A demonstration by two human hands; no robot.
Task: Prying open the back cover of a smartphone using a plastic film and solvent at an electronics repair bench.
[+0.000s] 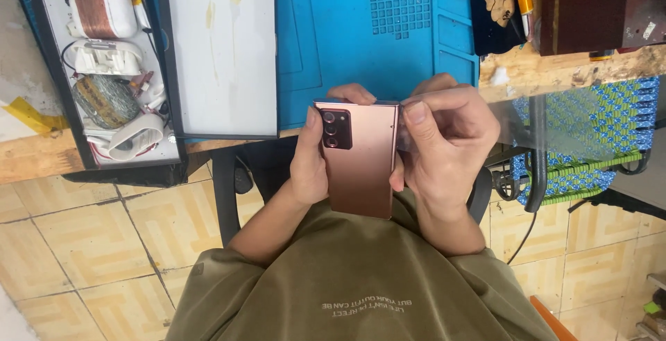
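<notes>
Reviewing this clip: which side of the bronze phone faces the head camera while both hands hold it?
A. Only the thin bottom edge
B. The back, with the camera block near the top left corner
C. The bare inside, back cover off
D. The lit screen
B: the bronze phone shows its smooth back with the dark camera block, gripped between the left hand and the right hand.

One head camera looks steeply down, close over the lap and workbench edge (41, 160).
</notes>
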